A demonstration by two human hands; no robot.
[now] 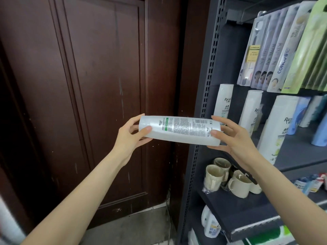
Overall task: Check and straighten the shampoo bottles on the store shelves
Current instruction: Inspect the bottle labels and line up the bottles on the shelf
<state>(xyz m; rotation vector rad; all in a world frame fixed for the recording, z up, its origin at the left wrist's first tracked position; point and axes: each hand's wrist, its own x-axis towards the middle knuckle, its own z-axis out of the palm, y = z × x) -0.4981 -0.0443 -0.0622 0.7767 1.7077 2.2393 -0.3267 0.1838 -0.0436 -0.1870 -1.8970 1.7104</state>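
Observation:
I hold a white shampoo bottle [178, 129] sideways in the air, in front of the shelf's left upright, its printed back label facing me. My left hand [131, 133] grips the left end, thumb on the near side. My right hand [231, 137] grips the right end, fingers curled round it. Three matching white shampoo bottles [250, 110] stand upright on the dark middle shelf [299, 152], one behind the other. Blue bottles [300, 115] stand further right on the same shelf.
Hanging packets [283, 50] fill the shelf above. Several cream mugs [238, 184] sit on the lower shelf, with detergent bottles [210, 223] beneath. A dark wooden door [99, 96] fills the left. The perforated shelf upright [208, 71] rises just behind the held bottle.

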